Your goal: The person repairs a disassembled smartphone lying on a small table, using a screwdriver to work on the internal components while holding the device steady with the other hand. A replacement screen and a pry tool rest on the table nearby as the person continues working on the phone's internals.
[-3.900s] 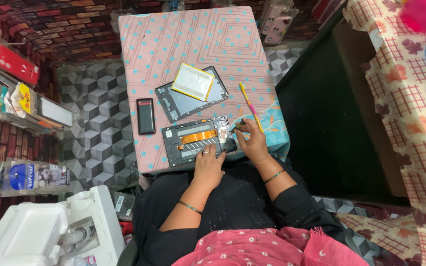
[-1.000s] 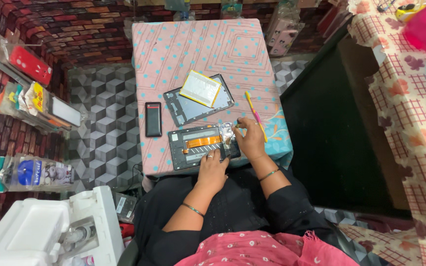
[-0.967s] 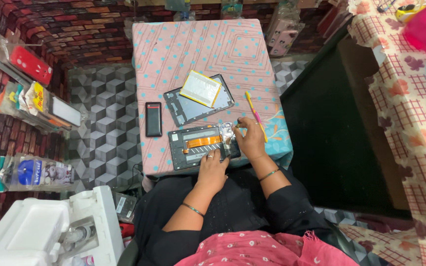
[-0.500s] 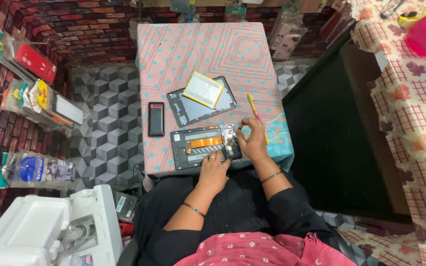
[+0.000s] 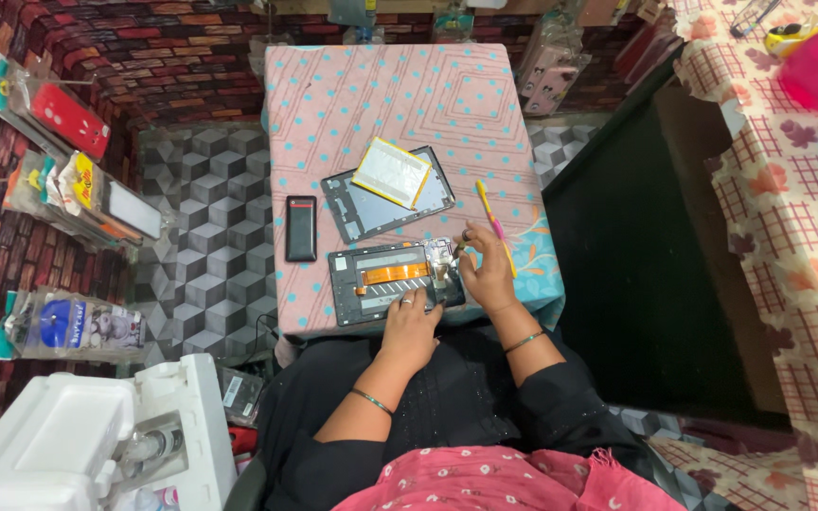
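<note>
An opened tablet body (image 5: 381,281) with an orange flex cable lies at the near edge of the small table (image 5: 381,95), which has a pink patterned cloth. My left hand (image 5: 412,320) rests on its near edge and holds it down. My right hand (image 5: 485,270) is at the tablet's right end, fingertips pinched on a small part there; what it pinches is too small to tell. The tablet's back cover (image 5: 371,203) lies just beyond, with a flat yellow-edged battery (image 5: 390,172) on it.
A black phone (image 5: 301,228) lies left of the tablet. A yellow and pink tool (image 5: 491,220) lies to the right. Packaged goods hang on the brick-patterned wall at left. A white foam box (image 5: 49,445) stands at lower left, and another cloth-covered table (image 5: 788,189) at right.
My right hand's fingers have shifted slightly at the tablet's right end. My left hand has stayed on the tablet. The head camera has moved a little.
</note>
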{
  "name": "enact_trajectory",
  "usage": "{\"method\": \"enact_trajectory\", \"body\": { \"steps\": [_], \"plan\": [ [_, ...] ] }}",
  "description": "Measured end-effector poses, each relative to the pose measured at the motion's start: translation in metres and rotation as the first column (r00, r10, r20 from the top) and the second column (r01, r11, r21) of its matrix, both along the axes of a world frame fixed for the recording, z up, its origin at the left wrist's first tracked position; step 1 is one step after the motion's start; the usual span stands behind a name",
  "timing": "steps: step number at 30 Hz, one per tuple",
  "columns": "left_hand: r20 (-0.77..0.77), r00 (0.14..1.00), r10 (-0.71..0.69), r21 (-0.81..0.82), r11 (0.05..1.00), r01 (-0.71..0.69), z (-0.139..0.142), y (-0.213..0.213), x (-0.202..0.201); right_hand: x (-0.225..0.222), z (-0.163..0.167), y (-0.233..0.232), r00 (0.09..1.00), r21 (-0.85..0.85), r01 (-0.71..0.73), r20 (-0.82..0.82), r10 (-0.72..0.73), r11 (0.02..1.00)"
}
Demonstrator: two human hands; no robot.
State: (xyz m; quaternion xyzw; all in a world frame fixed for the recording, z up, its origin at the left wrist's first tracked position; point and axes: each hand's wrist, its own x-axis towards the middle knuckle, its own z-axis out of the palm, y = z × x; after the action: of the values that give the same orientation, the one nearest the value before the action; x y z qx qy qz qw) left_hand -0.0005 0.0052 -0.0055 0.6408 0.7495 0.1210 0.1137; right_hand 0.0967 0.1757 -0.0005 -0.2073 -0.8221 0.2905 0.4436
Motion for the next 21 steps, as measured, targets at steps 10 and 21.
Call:
{"method": "enact_trajectory", "body": {
  "steps": [10, 21],
  "plan": [
    [0.041, 0.999, 0.027, -0.018, 0.999, -0.026, -0.004, 0.001, -0.005, 0.001, -0.009, 0.006, 0.998, 0.172, 0.037, 0.052, -0.046, 0.984],
    [-0.031, 0.999, 0.041, -0.048, 0.998, -0.043, -0.003, 0.000, -0.004, 0.009, -0.024, 0.010, 0.999, 0.089, -0.030, -0.035, 0.033, 0.996]
  ]
}}
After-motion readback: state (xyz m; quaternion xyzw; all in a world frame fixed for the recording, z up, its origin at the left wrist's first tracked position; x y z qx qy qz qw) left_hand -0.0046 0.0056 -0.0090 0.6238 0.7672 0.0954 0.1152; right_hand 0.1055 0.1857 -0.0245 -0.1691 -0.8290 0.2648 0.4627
